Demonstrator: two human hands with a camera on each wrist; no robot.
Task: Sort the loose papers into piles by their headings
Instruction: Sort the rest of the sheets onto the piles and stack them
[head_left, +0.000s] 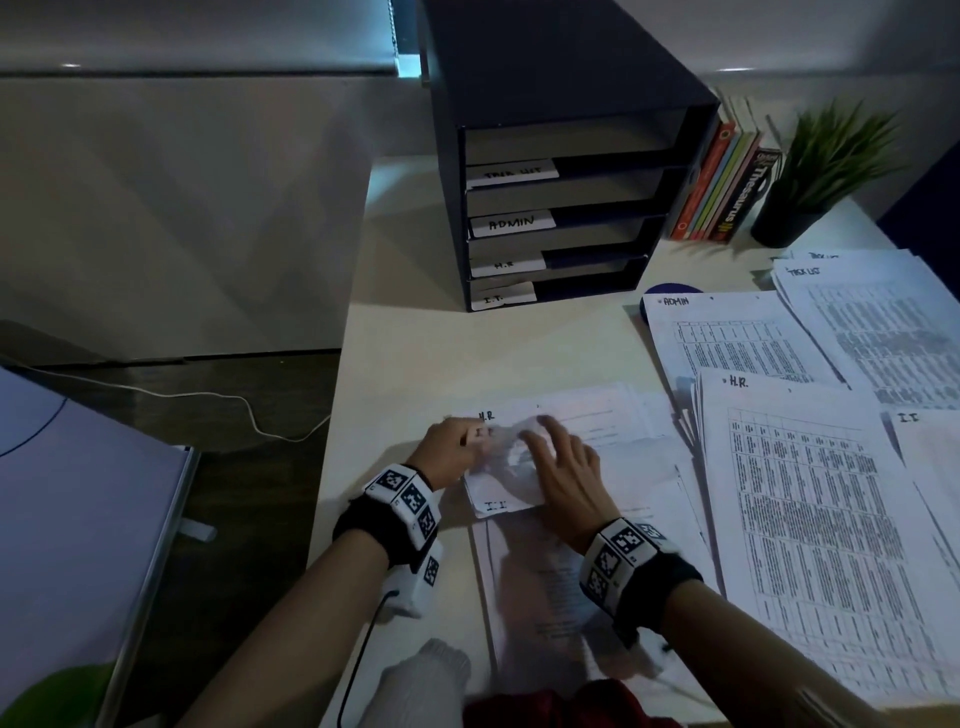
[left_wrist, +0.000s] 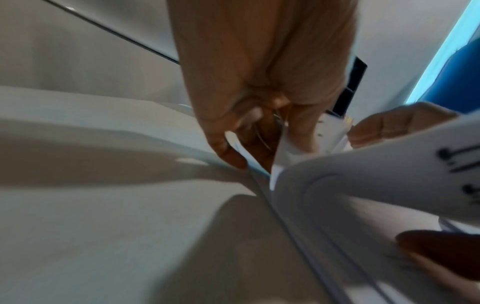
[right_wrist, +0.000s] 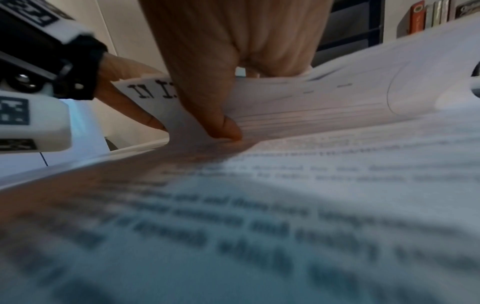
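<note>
Left hand pinches the curled sheets; right hand presses them, fingers seemingly spread, onto the stack.

Office desk; labelled filing trays; reference books

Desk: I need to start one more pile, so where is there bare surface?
Bare desk lies between the file organiser and the papers under both hands. The right side is crowded with overlapping sorted piles.
</note>
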